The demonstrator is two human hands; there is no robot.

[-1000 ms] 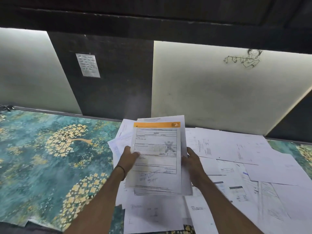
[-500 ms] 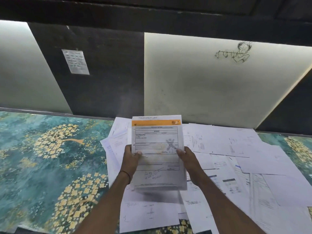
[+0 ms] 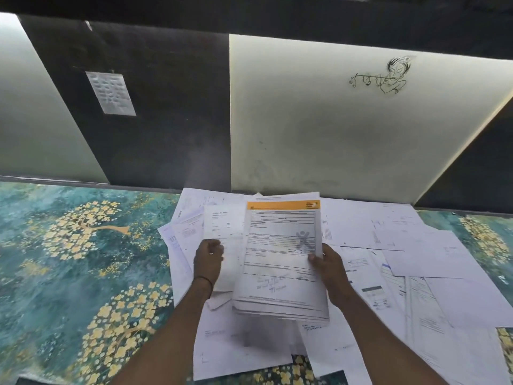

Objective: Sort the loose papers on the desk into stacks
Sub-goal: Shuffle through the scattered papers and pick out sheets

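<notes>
My right hand [image 3: 329, 269] grips the right edge of a bundle of papers [image 3: 280, 262] topped by a form with an orange header, held up above the desk. To its left, my left hand [image 3: 208, 258] pinches a separate white sheet [image 3: 222, 232] that sits partly behind the bundle. Under both hands, loose white papers [image 3: 402, 251] lie scattered and overlapping across the middle and right of the desk [image 3: 69, 273], which has a teal cover with yellow flowers.
The desk's left half shows only the patterned cover. A dark and pale panelled wall [image 3: 305, 120] rises right behind the papers, with a small note [image 3: 111, 93] stuck on it. More sheets [image 3: 241, 348] reach the desk's near edge.
My left hand has let go of the bundle's left edge and drawn a single white sheet out to the left. The bundle now stays in my right hand alone.
</notes>
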